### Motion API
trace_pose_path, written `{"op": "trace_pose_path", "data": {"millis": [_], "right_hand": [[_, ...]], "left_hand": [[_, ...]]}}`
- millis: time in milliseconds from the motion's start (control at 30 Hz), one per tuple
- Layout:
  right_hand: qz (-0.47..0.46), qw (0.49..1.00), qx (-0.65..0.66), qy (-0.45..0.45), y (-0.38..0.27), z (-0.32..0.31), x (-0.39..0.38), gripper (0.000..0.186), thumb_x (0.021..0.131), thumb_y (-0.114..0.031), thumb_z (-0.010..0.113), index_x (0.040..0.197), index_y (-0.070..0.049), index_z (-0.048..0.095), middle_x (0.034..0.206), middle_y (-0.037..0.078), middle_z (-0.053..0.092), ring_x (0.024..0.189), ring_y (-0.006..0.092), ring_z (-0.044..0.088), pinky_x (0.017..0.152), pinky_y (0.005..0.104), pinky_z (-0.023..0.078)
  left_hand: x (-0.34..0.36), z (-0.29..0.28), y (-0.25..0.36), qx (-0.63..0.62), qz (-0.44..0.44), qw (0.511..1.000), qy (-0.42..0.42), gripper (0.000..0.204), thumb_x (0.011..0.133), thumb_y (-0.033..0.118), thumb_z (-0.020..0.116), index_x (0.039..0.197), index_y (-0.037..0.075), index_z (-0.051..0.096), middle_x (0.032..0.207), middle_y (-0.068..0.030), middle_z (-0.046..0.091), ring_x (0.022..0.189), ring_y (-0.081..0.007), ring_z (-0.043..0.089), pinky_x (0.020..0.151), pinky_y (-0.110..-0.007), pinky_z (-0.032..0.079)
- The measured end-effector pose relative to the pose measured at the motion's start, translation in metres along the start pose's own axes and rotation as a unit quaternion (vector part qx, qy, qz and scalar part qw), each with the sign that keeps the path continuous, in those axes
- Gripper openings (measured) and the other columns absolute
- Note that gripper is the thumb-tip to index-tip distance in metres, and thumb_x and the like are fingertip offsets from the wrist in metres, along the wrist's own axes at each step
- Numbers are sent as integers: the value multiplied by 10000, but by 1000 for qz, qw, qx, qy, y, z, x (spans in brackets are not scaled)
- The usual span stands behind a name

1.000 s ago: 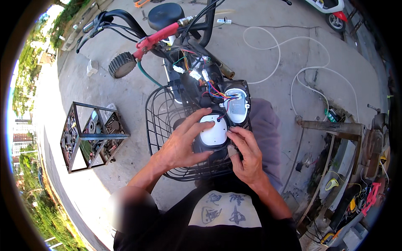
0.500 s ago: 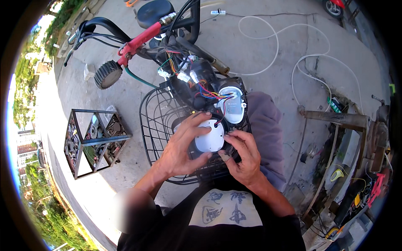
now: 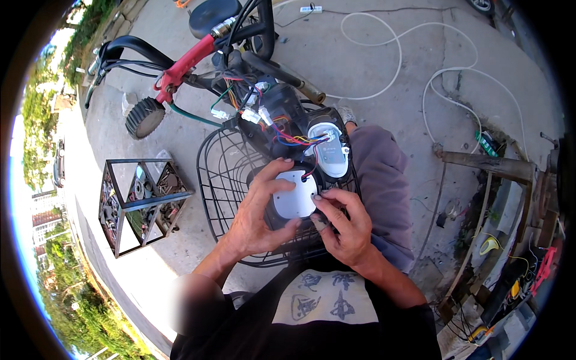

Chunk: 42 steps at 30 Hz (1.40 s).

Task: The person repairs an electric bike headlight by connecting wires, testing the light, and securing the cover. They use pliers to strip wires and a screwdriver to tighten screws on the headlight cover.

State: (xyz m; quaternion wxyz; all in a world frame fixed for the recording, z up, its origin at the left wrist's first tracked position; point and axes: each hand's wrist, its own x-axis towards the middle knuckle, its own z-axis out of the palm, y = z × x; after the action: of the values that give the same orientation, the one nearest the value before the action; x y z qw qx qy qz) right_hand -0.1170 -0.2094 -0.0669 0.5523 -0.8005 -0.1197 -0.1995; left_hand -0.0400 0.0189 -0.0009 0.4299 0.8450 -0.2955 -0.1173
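Note:
A white panel (image 3: pixel 295 200) with rounded edges and small holes lies over the dark wire basket (image 3: pixel 211 189), set against a dark round housing. My left hand (image 3: pixel 257 209) curves around its left side, forefinger and thumb on the rim, gripping it. At the right edge, thumb and forefinger of my right hand (image 3: pixel 345 225) are pinched together. Anything between them is too small to make out. Red and dark wires run from the panel's upper edge toward an oval pale instrument case (image 3: pixel 330 151). Coloured wires (image 3: pixel 294 139) with white connectors (image 3: pixel 252 115) spread behind it.
Red and black handlebars (image 3: pixel 185 69) with a knobbed round part (image 3: pixel 145 119) stand beyond the basket. On the left is a metal-framed bin (image 3: pixel 141 204) of loose parts. A pale hose (image 3: pixel 399 57) loops over the concrete. A cluttered metal bench (image 3: pixel 486 161) stands at right.
The view has shifted slightly, so the handlebars sit a little further left. Both hands keep their places at the panel, and the right fingertips have moved slightly along its edge.

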Motion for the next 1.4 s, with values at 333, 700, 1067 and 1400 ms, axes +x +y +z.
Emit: {"op": "trace_pose_path", "data": {"millis": [333, 700, 1067, 1400], "right_hand": [[-19, 1000, -22, 2, 0, 2, 2, 505, 861, 64, 879, 1352, -7, 788, 1263, 165, 708, 932, 288, 739, 803, 393, 604], [-12, 999, -27, -12, -3, 2, 5, 474, 909, 9, 886, 1366, 13, 758, 1331, 184, 692, 1036, 324, 747, 819, 399, 621], [4, 999, -45, -14, -9, 3, 10, 475, 931, -20, 890, 1383, 15, 746, 1344, 204, 692, 1092, 366, 752, 889, 421, 644], [1, 998, -58, -11, -11, 3, 10, 466, 955, -47, 875, 1394, 18, 734, 1349, 214, 688, 1106, 384, 748, 901, 437, 641]], "left_hand": [[0, -2, 3, -16, -40, 999, 0, 896, 762, 76, 929, 1586, 90, 578, 1707, -234, 464, 1635, -457, 430, 1325, -572, 381], [-2, -6, 4, -3, -41, 999, -3, 1009, 772, 81, 951, 1662, 64, 475, 1746, -258, 366, 1626, -478, 410, 1314, -530, 418], [-2, -5, 1, -20, -46, 999, 12, 1054, 735, 143, 960, 1673, 39, 491, 1726, -240, 419, 1625, -435, 418, 1337, -536, 368], [-2, -7, -1, -66, -52, 996, 20, 1001, 742, 122, 950, 1647, 57, 526, 1723, -219, 425, 1638, -413, 405, 1346, -524, 357]]}}
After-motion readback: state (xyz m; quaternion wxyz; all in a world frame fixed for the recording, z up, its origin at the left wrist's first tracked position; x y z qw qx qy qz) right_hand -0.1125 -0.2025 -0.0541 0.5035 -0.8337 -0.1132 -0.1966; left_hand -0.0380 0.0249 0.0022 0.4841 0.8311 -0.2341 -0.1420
